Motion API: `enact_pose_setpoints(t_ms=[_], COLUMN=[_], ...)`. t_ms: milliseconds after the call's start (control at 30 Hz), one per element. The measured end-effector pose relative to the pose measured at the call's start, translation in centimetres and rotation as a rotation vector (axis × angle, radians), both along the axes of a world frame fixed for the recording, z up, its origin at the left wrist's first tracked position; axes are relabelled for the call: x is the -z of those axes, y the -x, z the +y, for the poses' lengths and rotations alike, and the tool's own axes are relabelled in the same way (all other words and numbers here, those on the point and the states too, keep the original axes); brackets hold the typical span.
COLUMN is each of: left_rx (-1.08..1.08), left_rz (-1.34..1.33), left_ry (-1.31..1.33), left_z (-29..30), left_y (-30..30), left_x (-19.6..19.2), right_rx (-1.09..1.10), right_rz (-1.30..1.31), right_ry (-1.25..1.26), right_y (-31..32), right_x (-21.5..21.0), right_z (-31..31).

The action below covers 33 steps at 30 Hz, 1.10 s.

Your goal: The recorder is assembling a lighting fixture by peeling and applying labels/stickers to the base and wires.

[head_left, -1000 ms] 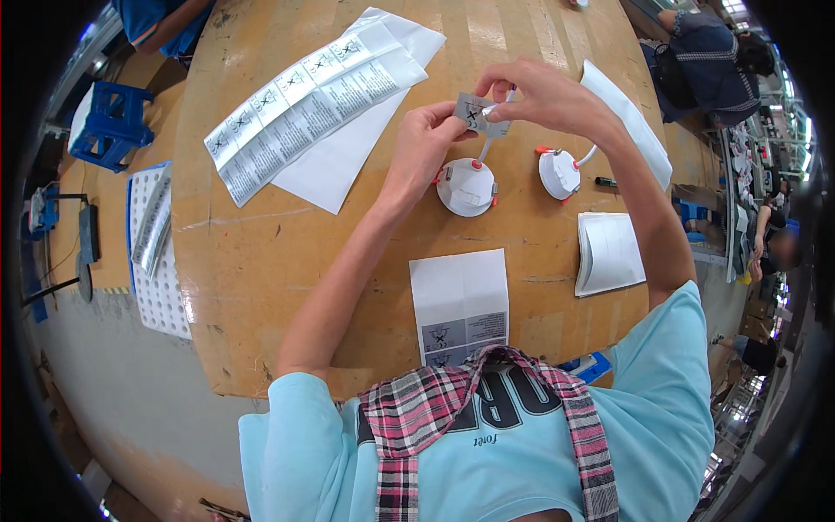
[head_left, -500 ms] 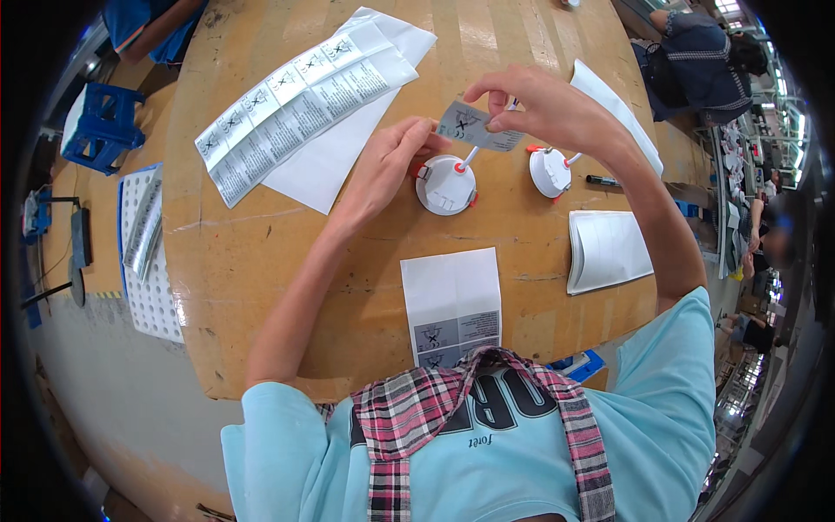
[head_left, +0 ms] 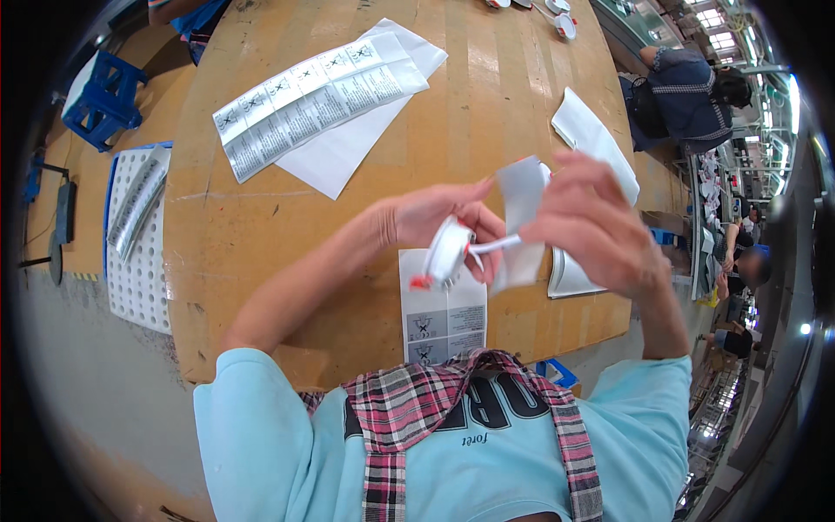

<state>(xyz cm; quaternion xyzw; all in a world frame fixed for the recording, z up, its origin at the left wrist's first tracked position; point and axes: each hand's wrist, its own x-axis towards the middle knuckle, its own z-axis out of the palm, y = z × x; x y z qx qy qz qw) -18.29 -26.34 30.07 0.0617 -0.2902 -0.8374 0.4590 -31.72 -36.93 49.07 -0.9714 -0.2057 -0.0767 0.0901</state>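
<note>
Close to me, my left hand [head_left: 445,219] grips a round white downlight [head_left: 447,252] with red clips, tilted on its side above the table. Its white cable [head_left: 497,245] runs rightward to the fingertips of my right hand [head_left: 596,217]. Those fingers are pinched on a silver-grey label [head_left: 520,193], which stands up between the two hands. Motion blurs the right hand and the label, so I cannot tell how the label meets the cable. Below the downlight lies a white backing sheet [head_left: 445,300] with grey printed labels on its near part.
A sheet of silver printed labels [head_left: 317,100] lies on white paper [head_left: 335,170] at the far left. Folded white paper [head_left: 596,130] and a paper stack [head_left: 570,277] lie to the right. More downlights [head_left: 564,24] sit at the far edge. A blue stool [head_left: 104,96] stands left; a person [head_left: 683,96] is at right.
My left hand has taken up the downlight from the table and brought it nearer to me. My right hand has come closer too, with the label, now turned upright beside the cable.
</note>
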Motion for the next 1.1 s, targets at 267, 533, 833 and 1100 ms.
enact_pose_setpoints(t_ms=[267, 533, 833, 1100], left_rx=[-0.074, -0.176, -0.473, -0.506], left_rz=[-0.560, -0.957, -1.287, -1.192], left_ry=[-0.096, -0.052, -0.120, -0.226], left_z=[5.0, 5.3, 2.5, 1.7], left_y=[-0.6, 2.3, 4.5, 5.0], left_x=[-0.5, -2.2, -2.5, -1.9], right_rx=[0.261, 0.384, 0.484, 0.586], right_rz=[-0.196, -0.284, -0.233, -0.162], right_ry=[-0.304, -0.434, -0.657, -0.928], right_y=[9.8, 11.8, 12.1, 12.1], right_x=[13.7, 18.9, 19.3, 19.6], right_z=[2.6, 4.1, 3.4, 2.6])
